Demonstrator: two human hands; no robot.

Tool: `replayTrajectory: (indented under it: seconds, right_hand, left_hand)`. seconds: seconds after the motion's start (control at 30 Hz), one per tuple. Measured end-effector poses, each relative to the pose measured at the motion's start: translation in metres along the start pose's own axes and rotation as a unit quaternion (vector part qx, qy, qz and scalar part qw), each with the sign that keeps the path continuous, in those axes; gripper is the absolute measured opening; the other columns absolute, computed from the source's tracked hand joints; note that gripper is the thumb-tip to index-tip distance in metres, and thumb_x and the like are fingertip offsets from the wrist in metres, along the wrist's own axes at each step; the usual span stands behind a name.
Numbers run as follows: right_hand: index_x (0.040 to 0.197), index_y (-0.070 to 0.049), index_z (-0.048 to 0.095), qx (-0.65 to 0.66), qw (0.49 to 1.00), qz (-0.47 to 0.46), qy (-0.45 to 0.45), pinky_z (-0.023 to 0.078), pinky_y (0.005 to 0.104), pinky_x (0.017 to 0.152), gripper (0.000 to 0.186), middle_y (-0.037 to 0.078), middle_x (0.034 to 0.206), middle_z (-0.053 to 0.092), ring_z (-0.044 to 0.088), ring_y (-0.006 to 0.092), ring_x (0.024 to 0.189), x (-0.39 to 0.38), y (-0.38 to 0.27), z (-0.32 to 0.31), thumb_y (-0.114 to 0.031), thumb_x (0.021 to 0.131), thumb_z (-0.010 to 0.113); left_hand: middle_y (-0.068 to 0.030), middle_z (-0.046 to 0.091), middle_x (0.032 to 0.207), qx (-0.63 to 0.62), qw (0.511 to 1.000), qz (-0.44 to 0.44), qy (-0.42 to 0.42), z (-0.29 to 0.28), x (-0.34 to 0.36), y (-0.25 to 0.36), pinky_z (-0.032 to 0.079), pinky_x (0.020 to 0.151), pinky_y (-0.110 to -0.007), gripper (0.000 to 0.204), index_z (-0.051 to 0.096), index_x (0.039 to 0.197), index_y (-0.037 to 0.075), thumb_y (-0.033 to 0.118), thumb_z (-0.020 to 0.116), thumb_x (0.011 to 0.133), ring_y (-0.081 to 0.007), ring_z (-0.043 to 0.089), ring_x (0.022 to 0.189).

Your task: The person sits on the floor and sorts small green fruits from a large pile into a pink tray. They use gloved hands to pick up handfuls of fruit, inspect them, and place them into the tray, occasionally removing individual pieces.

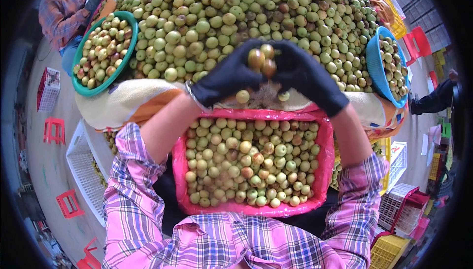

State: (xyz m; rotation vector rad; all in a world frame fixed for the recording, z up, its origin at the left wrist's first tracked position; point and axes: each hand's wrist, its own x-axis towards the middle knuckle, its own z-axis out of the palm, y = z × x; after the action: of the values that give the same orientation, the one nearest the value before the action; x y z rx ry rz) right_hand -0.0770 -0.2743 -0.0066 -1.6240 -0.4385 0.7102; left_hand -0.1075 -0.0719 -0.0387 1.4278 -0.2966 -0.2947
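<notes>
Floor [37, 170]: grey, pale, spread left of the left hand [229, 74]. Red plastic stools [54, 122]: three, spaced apart, same side, nearer the wearer. Further red stool [419, 42]: right of and beyond the right hand [303, 74]. Light: bright, fairly even.

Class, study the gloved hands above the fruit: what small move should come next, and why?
Probably carry the three brownish fruits, bunched between the left hand and the right hand, over to the green basket on the left. They look browner than much of the pile, and that basket already holds many reddish fruits.
</notes>
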Motion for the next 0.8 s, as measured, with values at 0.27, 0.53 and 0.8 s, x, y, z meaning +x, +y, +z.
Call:
replayTrajectory:
  seconds: [0.27, 0.53, 0.8]
  right_hand:
    - [0.134, -0.004, 0.049, -0.023, 0.992, 0.097, -0.083, 0.052, 0.0276, 0.081, 0.051, 0.002, 0.104, 0.062, 0.060, 0.0113, 0.093, -0.126, 0.065, 0.065, 0.002, 0.086, 0.063]
    - [0.122, -0.003, 0.061, -0.204, 0.978, 0.044, -0.020, 0.051, 0.0249, 0.083, 0.031, 0.003, 0.106, 0.067, 0.060, 0.0079, 0.093, -0.124, 0.075, 0.039, -0.004, 0.091, 0.063]
    - [0.115, -0.009, 0.063, -0.450, 0.824, -0.235, 0.252, 0.050, 0.0390, 0.086, 0.034, 0.012, 0.112, 0.064, 0.062, 0.0321, 0.103, 0.033, 0.041, -0.045, -0.003, 0.081, 0.061]
  left_hand:
    - [-0.0109, 0.053, 0.132, 0.203, 0.971, -0.081, -0.093, 0.046, -0.153, -0.041, 0.046, 0.098, -0.034, 0.061, 0.045, 0.136, 0.005, 0.006, 0.068, 0.080, -0.0221, 0.056, 0.116]
    - [-0.0154, 0.062, 0.103, 0.574, 0.805, -0.123, -0.083, 0.041, -0.225, -0.023, 0.052, 0.079, -0.042, 0.028, 0.060, 0.107, 0.006, 0.002, 0.057, 0.080, -0.0353, 0.062, 0.095]
    - [-0.0167, 0.063, 0.112, 0.575, 0.815, 0.025, 0.075, -0.001, -0.144, 0.022, 0.050, 0.090, -0.039, 0.037, 0.058, 0.117, 0.006, 0.009, 0.067, 0.081, -0.0344, 0.061, 0.105]
